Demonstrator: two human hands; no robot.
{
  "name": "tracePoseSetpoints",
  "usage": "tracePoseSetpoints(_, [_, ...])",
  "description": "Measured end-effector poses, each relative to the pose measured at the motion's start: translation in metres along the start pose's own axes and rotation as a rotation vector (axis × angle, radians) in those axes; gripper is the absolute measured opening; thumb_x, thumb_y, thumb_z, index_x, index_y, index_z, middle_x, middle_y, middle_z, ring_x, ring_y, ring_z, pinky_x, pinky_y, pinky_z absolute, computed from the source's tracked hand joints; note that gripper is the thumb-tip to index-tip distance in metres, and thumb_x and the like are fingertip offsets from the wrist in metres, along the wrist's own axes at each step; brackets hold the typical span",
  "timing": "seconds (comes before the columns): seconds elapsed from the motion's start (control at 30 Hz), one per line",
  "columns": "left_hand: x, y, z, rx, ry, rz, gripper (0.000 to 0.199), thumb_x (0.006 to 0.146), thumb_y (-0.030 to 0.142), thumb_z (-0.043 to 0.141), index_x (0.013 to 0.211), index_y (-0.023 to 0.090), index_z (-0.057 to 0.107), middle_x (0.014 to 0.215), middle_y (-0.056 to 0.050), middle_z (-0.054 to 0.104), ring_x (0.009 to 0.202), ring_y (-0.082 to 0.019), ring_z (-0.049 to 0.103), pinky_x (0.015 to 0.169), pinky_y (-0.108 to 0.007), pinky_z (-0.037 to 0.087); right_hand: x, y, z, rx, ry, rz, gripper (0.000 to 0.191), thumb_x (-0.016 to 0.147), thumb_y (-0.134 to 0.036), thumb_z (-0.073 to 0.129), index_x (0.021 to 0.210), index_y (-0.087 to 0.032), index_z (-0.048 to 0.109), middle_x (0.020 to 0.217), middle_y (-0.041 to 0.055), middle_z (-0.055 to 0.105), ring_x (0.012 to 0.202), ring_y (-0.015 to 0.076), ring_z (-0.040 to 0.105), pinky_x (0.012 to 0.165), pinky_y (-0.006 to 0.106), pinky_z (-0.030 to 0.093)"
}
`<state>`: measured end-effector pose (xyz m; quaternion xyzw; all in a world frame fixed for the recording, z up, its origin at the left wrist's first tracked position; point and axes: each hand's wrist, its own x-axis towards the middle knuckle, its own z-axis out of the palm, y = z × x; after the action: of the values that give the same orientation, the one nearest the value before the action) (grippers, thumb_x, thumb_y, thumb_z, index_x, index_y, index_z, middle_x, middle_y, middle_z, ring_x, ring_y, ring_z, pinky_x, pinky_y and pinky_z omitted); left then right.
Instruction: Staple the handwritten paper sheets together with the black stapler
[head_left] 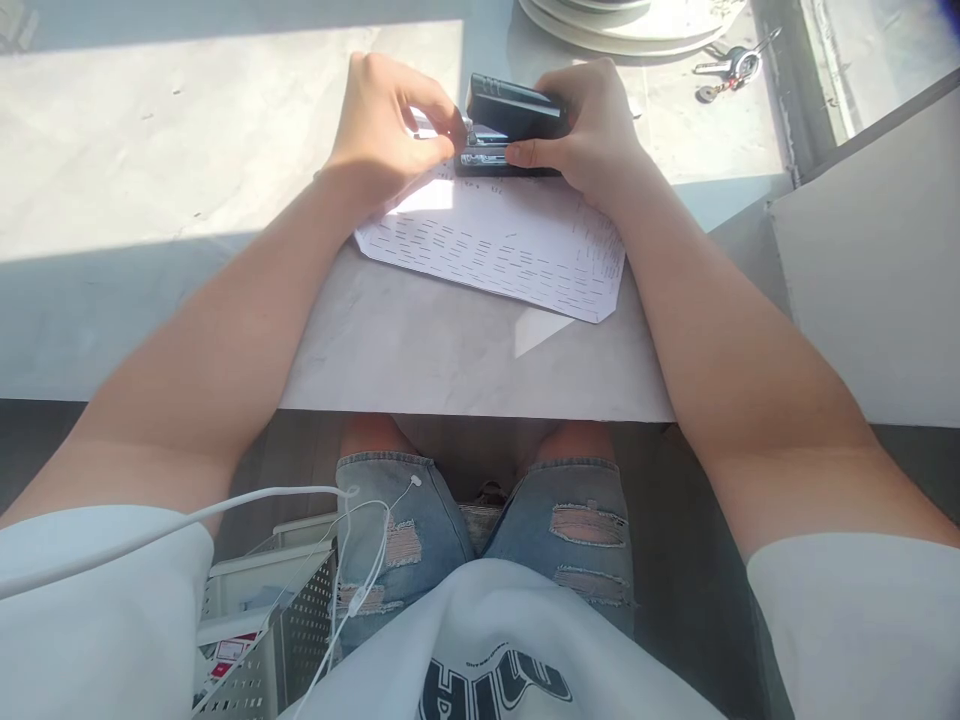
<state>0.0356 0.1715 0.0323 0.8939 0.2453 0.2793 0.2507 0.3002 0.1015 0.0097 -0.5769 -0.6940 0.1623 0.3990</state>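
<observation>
My right hand [596, 125] is wrapped round the rear part of a black stapler [510, 105], its thumb along the lower side. The stapler lies sideways over the table with its metal end pointing left. At that metal end my left hand [401, 125] has thumb and forefinger pinched together; whatever is between the fingertips is too small to make out. Below both hands lies a white printed sheet [495, 240] with rows of short dark lines and cut corners. Its upper part is hidden by the hands and the stapler.
A stack of white plates [630, 35] stands at the back right, with a bunch of keys [739, 65] beside it. The pale tabletop [450, 350] ends just above my knees. A white cable [225, 505] hangs over my lap, near a perforated basket [277, 640] at lower left.
</observation>
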Motion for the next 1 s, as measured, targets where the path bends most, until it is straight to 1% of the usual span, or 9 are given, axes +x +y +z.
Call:
tracePoseSetpoints(0.2, [0.001,0.001,-0.002,0.042,-0.010,-0.053,0.024,0.076,0.073,0.061,0.090,0.063,0.077,0.077,0.014,0.078,0.114,-0.026,0.069,0.107,-0.048,0.057,0.001,0.001,0.001,-0.006,0.009,-0.004,0.045,0.063,-0.046,0.091,0.060,-0.031,0.048,0.068,-0.0014,0.038,0.069,0.0202,0.031,0.068,0.040,0.031])
tracePoseSetpoints(0.37, [0.001,-0.001,0.000,0.010,-0.022,0.010,0.035,0.071,0.073,0.057,0.092,0.063,0.082,0.095,0.019,0.080,0.113,-0.028,0.071,0.095,-0.057,0.056,0.002,0.002,0.000,-0.011,0.004,-0.016,0.045,0.066,-0.042,0.091,0.061,-0.029,0.048,0.068,-0.0018,0.036,0.069,0.0192,0.031,0.067,0.039,0.028])
tracePoseSetpoints(0.47, [0.001,-0.004,0.001,-0.001,-0.014,0.011,0.035,0.078,0.074,0.053,0.092,0.060,0.082,0.095,0.020,0.081,0.107,-0.025,0.072,0.096,-0.052,0.059,0.002,0.003,0.001,-0.020,0.004,-0.022,0.046,0.066,-0.042,0.093,0.061,-0.029,0.049,0.068,-0.0025,0.037,0.069,0.0186,0.031,0.066,0.039,0.029])
tracePoseSetpoints(0.57, [0.001,-0.005,0.001,0.035,-0.013,0.008,0.033,0.082,0.072,0.052,0.093,0.058,0.080,0.105,0.020,0.081,0.104,-0.022,0.072,0.096,-0.048,0.060,0.002,0.005,0.002,0.012,0.030,-0.033,0.043,0.064,-0.040,0.093,0.060,-0.030,0.052,0.067,-0.0026,0.038,0.069,0.0188,0.032,0.066,0.039,0.029])
tracePoseSetpoints(0.63, [0.001,-0.005,0.001,0.051,-0.014,-0.010,0.035,0.083,0.076,0.051,0.093,0.058,0.079,0.101,0.018,0.081,0.105,-0.022,0.072,0.096,-0.048,0.061,0.002,0.008,0.002,0.085,0.056,-0.034,0.038,0.061,-0.036,0.094,0.061,-0.031,0.056,0.067,-0.0028,0.042,0.068,0.0191,0.035,0.065,0.039,0.030])
tracePoseSetpoints(0.73, [0.002,-0.008,0.001,0.082,-0.042,0.018,0.051,0.077,0.085,0.048,0.108,0.059,0.079,0.088,0.012,0.081,0.112,-0.025,0.070,0.100,-0.052,0.059,0.004,0.015,0.003,0.245,0.118,-0.030,0.031,0.058,-0.030,0.093,0.064,-0.034,0.063,0.070,-0.0021,0.050,0.069,0.0206,0.042,0.066,0.039,0.032])
tracePoseSetpoints(0.83, [0.002,-0.013,0.000,0.063,-0.051,0.116,0.066,0.075,0.090,0.045,0.126,0.060,0.074,0.105,0.014,0.082,0.121,-0.024,0.068,0.103,-0.054,0.057,0.005,0.020,0.002,0.361,0.178,-0.020,0.031,0.055,-0.031,0.093,0.064,-0.034,0.063,0.071,-0.0009,0.053,0.069,0.0223,0.046,0.066,0.040,0.035])
tracePoseSetpoints(0.9, [0.001,-0.015,-0.001,-0.047,-0.027,0.129,0.055,0.081,0.089,0.046,0.120,0.062,0.075,0.120,0.019,0.079,0.125,-0.022,0.068,0.104,-0.052,0.058,0.005,0.019,0.000,0.402,0.174,-0.008,0.034,0.054,-0.037,0.094,0.063,-0.033,0.061,0.072,-0.0005,0.052,0.069,0.0221,0.046,0.065,0.040,0.036])
tracePoseSetpoints(1.0, [0.000,-0.012,-0.003,-0.248,-0.011,0.093,0.027,0.090,0.079,0.061,0.101,0.061,0.078,0.121,0.021,0.078,0.128,-0.019,0.070,0.109,-0.046,0.059,0.004,0.015,-0.004,0.403,0.152,0.000,0.041,0.060,-0.053,0.091,0.064,-0.031,0.057,0.074,0.0009,0.048,0.071,0.0216,0.044,0.065,0.041,0.038])
